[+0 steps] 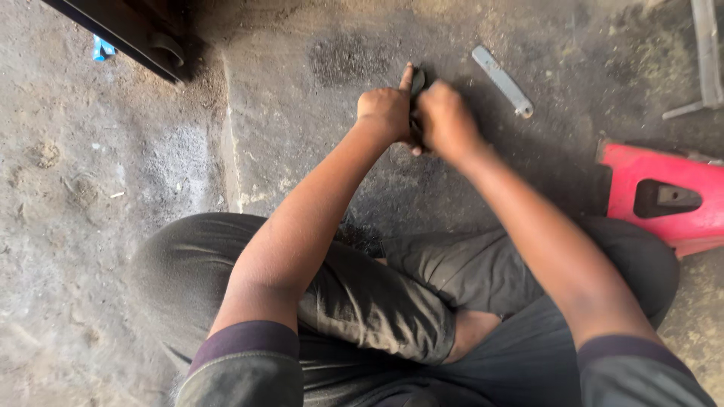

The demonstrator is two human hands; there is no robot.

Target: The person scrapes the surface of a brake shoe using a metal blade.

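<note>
Down on the dusty grey concrete floor [302, 151], a small dark metal piece [417, 81] sits pinched between both hands, only its rounded upper edge showing above the knuckles. It lies on or just above the floor, ahead of the person's crossed legs; whether it touches the ground cannot be told. The left hand [385, 111] is clenched around the piece from its side, with the index finger stretched straight forward along it. The right hand [446, 120] is also closed tight, pressed against the left so the two fists meet over the piece. Both bare forearms reach forward from dark purple-cuffed sleeves, over knees in dark grey trousers [377, 301].

Just beyond the right hand lies a flat pale grey metal bar with a rounded end [502, 81], apart from the fingers. Farther right a red plastic stool with a cut-out slot [664, 196] rests on its side. Thin grey metal strips [705, 60] lie in the upper right corner, and a dark metal frame [128, 34] crosses the upper left.
</note>
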